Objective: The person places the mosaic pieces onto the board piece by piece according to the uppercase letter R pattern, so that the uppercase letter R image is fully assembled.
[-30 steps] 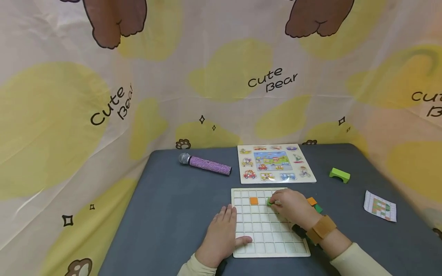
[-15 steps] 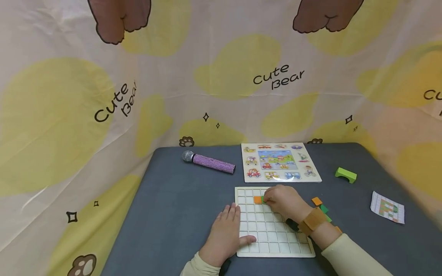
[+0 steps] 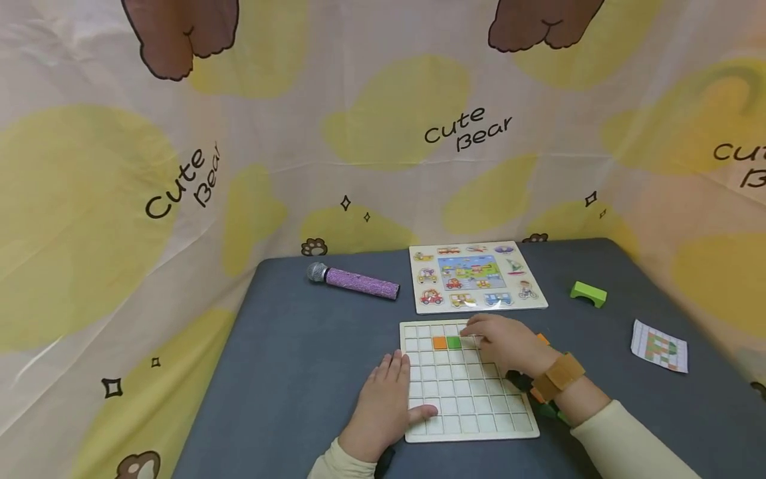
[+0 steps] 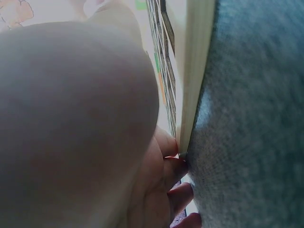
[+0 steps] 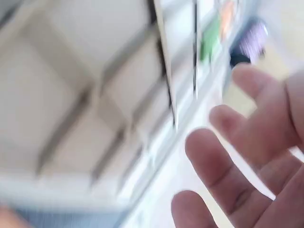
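A white grid board (image 3: 469,386) lies on the table. In its second row an orange tile (image 3: 439,342) sits in a cell, with a green tile (image 3: 454,342) in the cell to its right. My left hand (image 3: 385,406) rests flat along the board's left side, thumb over the lower cells; the left wrist view has its fingertips at the board's edge (image 4: 195,66). Just right of the green tile, my right hand (image 3: 511,342) hovers over the upper board. Its fingers (image 5: 209,154) are apart and hold nothing in the blurred right wrist view.
Loose orange tiles (image 3: 542,338) and green tiles (image 3: 547,410) lie right of the board, partly hidden by the right arm. A pattern card (image 3: 660,346) and a green arch block (image 3: 589,293) lie farther right. Behind are a picture puzzle (image 3: 407,266) and a purple microphone (image 3: 362,283).
The right hand moved the green tile left into the cell beside the orange one, let it go, and drew back slightly to the right. The left hand stayed on the board.
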A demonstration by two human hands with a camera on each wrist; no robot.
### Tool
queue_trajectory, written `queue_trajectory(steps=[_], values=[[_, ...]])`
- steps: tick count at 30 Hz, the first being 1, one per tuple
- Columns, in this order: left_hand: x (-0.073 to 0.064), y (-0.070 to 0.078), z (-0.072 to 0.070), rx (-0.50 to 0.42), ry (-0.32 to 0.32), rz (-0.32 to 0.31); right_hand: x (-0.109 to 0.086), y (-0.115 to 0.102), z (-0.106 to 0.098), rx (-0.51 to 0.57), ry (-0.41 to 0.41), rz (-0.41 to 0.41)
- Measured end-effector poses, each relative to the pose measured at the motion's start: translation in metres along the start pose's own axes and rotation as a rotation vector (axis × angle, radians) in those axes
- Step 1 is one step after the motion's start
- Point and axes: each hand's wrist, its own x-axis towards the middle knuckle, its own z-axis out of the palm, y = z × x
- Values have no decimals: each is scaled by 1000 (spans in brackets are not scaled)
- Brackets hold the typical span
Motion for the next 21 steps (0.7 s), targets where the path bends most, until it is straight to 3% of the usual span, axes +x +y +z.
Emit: queue_trajectory(steps=[4, 7, 13, 21], values=[[3, 2, -1, -22, -19, 5, -25, 30, -22, 63, 11, 170], [3, 3, -2, -31, -26, 5, -45, 45, -31, 52, 13, 226], [0, 1, -1, -35, -1, 15, -74, 60, -27, -65, -19, 215], [1, 0, 2, -29, 12, 18, -83, 68, -12, -165, -5, 175]])
